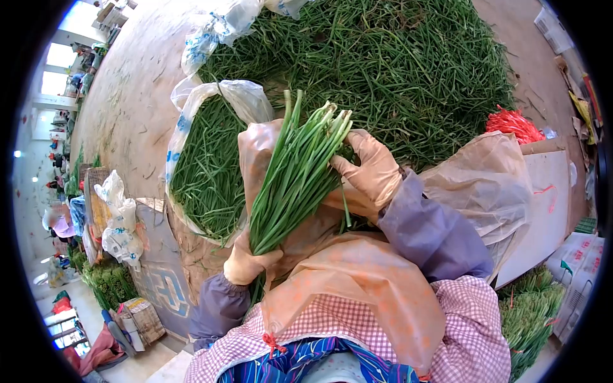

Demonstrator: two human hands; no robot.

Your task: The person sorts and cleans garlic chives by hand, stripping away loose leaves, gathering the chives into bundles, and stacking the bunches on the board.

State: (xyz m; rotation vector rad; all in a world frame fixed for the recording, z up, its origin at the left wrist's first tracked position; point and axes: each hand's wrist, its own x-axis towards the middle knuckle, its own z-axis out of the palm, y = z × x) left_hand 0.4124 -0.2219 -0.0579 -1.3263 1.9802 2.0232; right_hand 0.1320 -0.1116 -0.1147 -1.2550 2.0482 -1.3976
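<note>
A broad desk (121, 121) spread out ahead, and on it lay a great heap of green stalks (396, 70), tangled and loose. Nearer and to the left, a smaller mass of greens (207, 175) sat inside a clear plastic bag (175, 153). The bunch of stalks (294, 175) was raised in front of the person's body, aslant, its pale ends uppermost.

It looked light, pliant along the green length and firmer at the pale ends; the smooth stalks would probably slide over one another and crease under a hard squeeze. A snug, gentle hold around the gathered stems seemed best, with the other hand steadying the pale ends.

The right hand (370, 167) was at the bunch's upper edge, thumb and fingers curved toward it; whether its grip pinched any stalk could not be told. The left hand's (251, 262) grip was closed around the lower part. Beside the heap lay a clump of red strands (512, 125).
</note>
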